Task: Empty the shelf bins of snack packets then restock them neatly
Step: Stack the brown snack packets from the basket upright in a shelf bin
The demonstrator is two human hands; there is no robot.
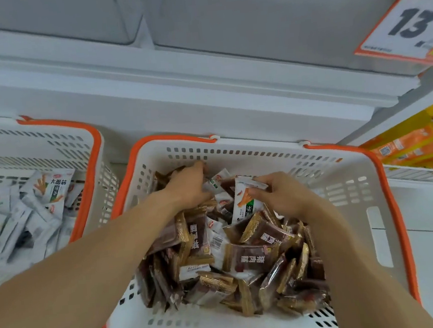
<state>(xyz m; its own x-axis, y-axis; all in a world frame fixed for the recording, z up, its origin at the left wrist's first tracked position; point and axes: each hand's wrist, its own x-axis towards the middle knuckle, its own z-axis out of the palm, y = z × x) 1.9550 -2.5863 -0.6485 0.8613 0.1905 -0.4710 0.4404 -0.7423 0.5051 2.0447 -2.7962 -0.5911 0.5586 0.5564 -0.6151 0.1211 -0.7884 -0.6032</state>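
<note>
A white perforated basket with an orange rim [386,228] stands in front of me, heaped with brown and gold snack packets [246,257]. A few white packets lie mixed in at the far side of the heap. My right hand [283,197] pinches one white packet [246,200] by its top edge, lifted above the heap. My left hand [188,186] reaches into the far left of the heap, fingers curled down among the packets; whether it grips one is hidden.
A second orange-rimmed white basket [90,158] at the left holds several white snack packets [39,203]. Empty white shelf bins [56,23] run above. An orange price sign [406,17] hangs upper right, with orange and yellow boxes [416,145] beneath it.
</note>
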